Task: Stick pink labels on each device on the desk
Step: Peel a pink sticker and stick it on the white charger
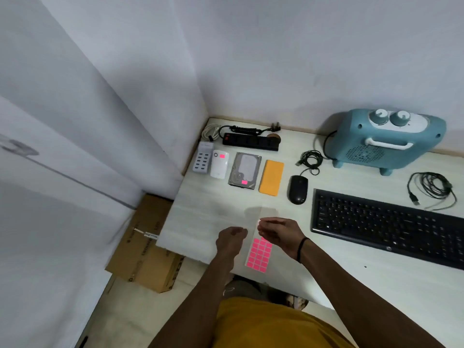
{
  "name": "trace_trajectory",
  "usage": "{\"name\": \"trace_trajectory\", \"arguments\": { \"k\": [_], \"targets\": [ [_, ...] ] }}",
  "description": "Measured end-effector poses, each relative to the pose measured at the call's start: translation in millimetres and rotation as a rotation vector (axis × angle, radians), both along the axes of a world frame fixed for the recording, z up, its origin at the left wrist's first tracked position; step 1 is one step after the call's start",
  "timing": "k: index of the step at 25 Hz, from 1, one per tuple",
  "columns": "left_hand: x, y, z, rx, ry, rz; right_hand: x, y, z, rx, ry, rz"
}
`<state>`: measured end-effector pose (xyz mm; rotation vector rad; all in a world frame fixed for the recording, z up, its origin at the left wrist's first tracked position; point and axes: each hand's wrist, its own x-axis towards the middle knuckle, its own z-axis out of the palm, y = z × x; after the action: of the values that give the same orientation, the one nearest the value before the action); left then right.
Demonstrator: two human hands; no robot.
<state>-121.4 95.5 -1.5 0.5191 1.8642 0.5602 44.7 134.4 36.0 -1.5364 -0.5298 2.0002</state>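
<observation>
Label sheet (259, 254): a glossy backing strip with a grid of small pink rectangular labels on its lower part and a bare upper part, lying on the worktop (208, 209) just below frame centre, between the two hands.
Left hand (231, 239): over the worktop just left of the sheet, fingers curled inward; whether they pinch anything cannot be told.
Right hand (277, 231): over the bare upper part of the sheet, fingers drawn together toward its edge; the blur hides whether a label is between them. A dark band circles the wrist.
White adapter (219, 164): smooth rounded plastic, centre left, with a pink label on its top face.
Hard drive (244, 170): flat metal rectangle right of the adapter, with a pink label near its lower edge.
Yellow case (271, 177): matte rounded rectangle beside the drive.
USB hub (202, 157): pale grey block with rows of slots, leftmost in the row.
Power strip (250, 141): long black bar with a coiled cord, above the row.
Mouse (297, 189): glossy black oval, right of the case.
Keyboard (386, 227): black, flat, at right.
Heater (384, 140): teal rounded plastic box with two dials and a white handle, upper right.
Loose cable (433, 188): thin dark coil, far right.
</observation>
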Motion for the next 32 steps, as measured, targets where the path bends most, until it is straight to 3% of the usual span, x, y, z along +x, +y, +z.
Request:
{"name": "trace_trajectory", "arguments": {
  "k": [6,9,15,21,24,32],
  "targets": [
    [-62,1,9,0.019,0.081,0.209,-44,5,6,0.112,-0.001,0.252],
    [-101,47,20,0.054,0.124,0.215,-72,34,15,0.142,-0.017,0.238],
    [-175,170,46,0.187,0.304,0.074,-149,114,31,0.242,-0.095,0.028],
    [-238,234,15,0.183,0.454,-0.093,-199,136,19,0.168,-0.118,-0.047],
    [-247,257,-3,0.114,0.582,-0.234,-205,137,11,0.152,-0.165,-0.044],
    [-223,310,-32,0.063,0.714,-0.396,-191,159,-3,0.125,-0.235,-0.122]
  ]
}}
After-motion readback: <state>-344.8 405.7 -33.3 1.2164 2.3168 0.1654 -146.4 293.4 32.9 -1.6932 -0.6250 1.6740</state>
